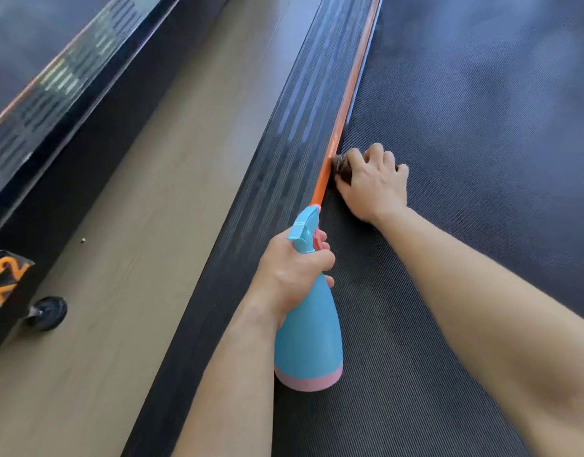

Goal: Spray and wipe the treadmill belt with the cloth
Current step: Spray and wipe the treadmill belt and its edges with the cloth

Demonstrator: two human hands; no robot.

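The dark textured treadmill belt (475,133) fills the right side of the view. My right hand (374,181) presses a small brown cloth (341,166) flat on the belt's left edge, against the orange strip (345,103); most of the cloth is hidden under the fingers. My left hand (292,272) grips the neck of a blue spray bottle (308,338) with a pink base and pink trigger. The bottle is upright over the belt's left edge, and its nozzle points away from me along the strip.
A black ribbed side rail (284,153) runs left of the orange strip. Beyond it lies a strip of tan wood floor (145,206). A neighbouring black treadmill (36,103) stands at the far left, with a small black wheel (46,313) and an orange logo.
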